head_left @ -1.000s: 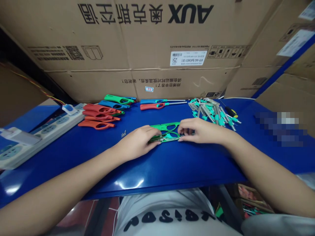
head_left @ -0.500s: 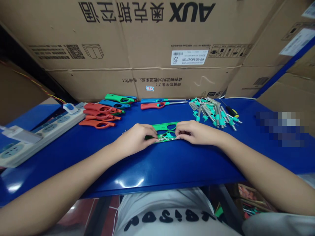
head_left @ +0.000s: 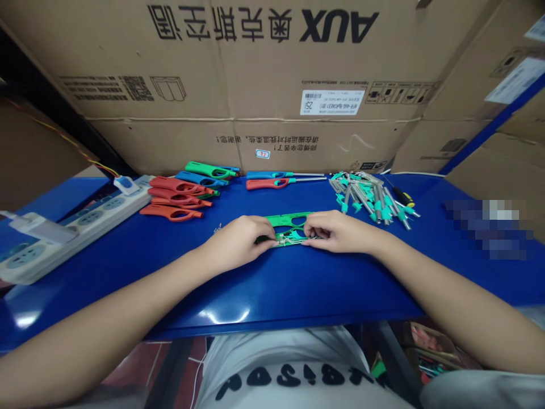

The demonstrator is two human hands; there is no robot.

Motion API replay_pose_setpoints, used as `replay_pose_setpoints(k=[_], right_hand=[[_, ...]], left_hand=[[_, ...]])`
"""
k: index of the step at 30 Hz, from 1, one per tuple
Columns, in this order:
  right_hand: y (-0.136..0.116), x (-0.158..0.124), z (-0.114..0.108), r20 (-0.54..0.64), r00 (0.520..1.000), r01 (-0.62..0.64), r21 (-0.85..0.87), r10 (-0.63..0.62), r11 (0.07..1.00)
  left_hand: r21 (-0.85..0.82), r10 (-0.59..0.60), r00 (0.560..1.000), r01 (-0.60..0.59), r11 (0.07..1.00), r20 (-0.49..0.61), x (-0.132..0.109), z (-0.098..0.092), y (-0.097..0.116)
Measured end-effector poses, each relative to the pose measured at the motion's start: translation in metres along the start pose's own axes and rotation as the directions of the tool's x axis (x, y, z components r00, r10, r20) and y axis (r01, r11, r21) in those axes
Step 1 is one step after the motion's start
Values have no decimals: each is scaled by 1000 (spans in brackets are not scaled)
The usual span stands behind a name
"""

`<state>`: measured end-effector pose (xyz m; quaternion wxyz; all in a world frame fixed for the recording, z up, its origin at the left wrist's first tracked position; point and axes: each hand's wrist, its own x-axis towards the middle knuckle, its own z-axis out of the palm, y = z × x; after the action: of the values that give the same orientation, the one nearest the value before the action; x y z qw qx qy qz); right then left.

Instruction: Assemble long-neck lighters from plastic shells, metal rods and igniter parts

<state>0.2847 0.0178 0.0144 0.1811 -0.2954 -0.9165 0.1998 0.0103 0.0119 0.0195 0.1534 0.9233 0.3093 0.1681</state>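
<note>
Green casing: sits near the middle of the blue surface, between the two hands, its two parts side by side; the nearer one shows its inside, presumably so the fingers can reach what lies in it.
Casing's insides: a turquoise piece and thin white wires lie along the nearer part.
Left hand: fingers bent in, thumb and fingertips pressed together on the casing's left end, probably to steady it.
Right hand: fingers curled, thumb and fingertips nearly together on the right end beside the wires; whether they pinch wire or shell alone I cannot tell.
Red handles: stacked beyond the left hand with blue and green ones, all pointing much the same way, likely to save room.
Rod-tipped lighters: one blue, one red, parallel near the cardboard, seemingly kept apart from the loose handles.
Turquoise-and-metal parts: heaped beyond the right hand, apparently for easy picking.
Screwdriver: just beside that heap, perhaps parked within reach.
Small metal pieces: beside the left hand, too small to identify.
</note>
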Motion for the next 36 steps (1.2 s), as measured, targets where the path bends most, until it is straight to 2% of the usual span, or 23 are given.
replay_pose_setpoints(k=[5, 11, 16, 22, 28, 36], right_hand=[[4, -1, 3, 1, 1000, 23, -38, -23, 999], [7, -2, 7, -18, 977, 207, -189, -214, 960], [6, 0, 6, -32, 974, 217, -184, -226, 959], [5, -1, 6, 24, 965, 257, -293, -262, 921], [4, 0, 4, 18, 974, 226, -162, -226, 961], [8, 2, 2, -20, 998, 57, 41, -56, 998]], left_hand=[[-8, 5, 1000, -5, 1000, -3, 0, 0, -1], [-5, 21, 1000, -21, 1000, -12, 0, 1, -3], [6, 5, 1000, -5, 1000, 3, 0, 1, -1], [2, 11, 1000, -11, 1000, -7, 0, 0, 0], [1, 9, 1000, -9, 1000, 0, 0, 0, -1], [70, 24, 1000, -24, 997, 5, -1, 0, 5]])
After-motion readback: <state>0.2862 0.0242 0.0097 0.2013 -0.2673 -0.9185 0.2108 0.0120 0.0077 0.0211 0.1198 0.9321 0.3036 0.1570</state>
